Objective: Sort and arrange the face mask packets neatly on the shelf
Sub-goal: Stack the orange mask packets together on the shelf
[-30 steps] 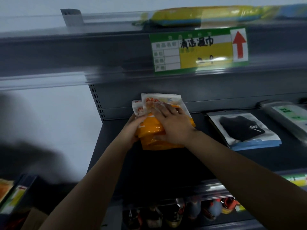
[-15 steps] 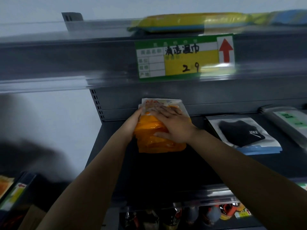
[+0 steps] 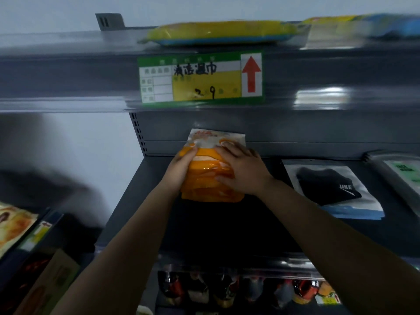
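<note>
A stack of orange and white mask packets (image 3: 210,178) lies on the dark grey shelf (image 3: 227,228), near its back wall. My left hand (image 3: 180,167) presses against the stack's left side with its fingers fairly straight. My right hand (image 3: 242,171) lies flat on top of the stack, fingers spread over its right half. To the right, a clear packet with a black mask (image 3: 329,187) rests on a blue packet. A green-labelled packet (image 3: 402,176) lies at the far right edge.
The upper shelf carries a yellow and blue pack (image 3: 218,32) and a green and yellow price label (image 3: 201,78) on its front rail. Bottles (image 3: 227,289) stand on the shelf below. Boxes and packets (image 3: 20,226) sit at the lower left.
The loose packets sticking out at the stack's upper left have been pushed in, so the stack is squarer. Both hands have stayed on it; the view has moved a little.
</note>
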`<action>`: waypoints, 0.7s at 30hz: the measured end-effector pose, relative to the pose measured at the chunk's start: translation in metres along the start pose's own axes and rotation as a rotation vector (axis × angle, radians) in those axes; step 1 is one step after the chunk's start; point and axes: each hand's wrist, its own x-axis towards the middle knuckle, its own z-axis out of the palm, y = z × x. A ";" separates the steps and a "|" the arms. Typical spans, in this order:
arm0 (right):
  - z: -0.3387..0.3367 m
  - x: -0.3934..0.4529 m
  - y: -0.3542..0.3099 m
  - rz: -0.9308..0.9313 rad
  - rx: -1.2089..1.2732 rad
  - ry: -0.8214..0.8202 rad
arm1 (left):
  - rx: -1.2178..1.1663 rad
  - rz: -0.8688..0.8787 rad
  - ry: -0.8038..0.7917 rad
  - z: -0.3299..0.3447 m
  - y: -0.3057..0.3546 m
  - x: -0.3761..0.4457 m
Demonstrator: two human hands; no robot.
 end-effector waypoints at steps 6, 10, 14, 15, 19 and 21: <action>0.000 -0.010 0.003 -0.017 0.010 0.121 | 0.025 0.132 0.099 -0.005 -0.006 -0.008; -0.002 -0.011 0.001 0.076 0.100 0.106 | 0.037 0.161 0.067 -0.010 -0.010 -0.014; -0.002 -0.011 -0.001 0.090 0.161 0.123 | 0.048 0.182 0.054 -0.012 -0.013 -0.019; -0.002 -0.012 -0.002 0.101 0.154 0.139 | 0.054 0.186 0.049 -0.013 -0.012 -0.021; 0.002 -0.025 -0.011 0.143 0.224 0.273 | 0.064 0.194 0.049 -0.018 -0.014 -0.021; 0.010 -0.039 -0.018 0.174 0.312 0.407 | 0.074 0.198 0.046 -0.020 -0.019 -0.019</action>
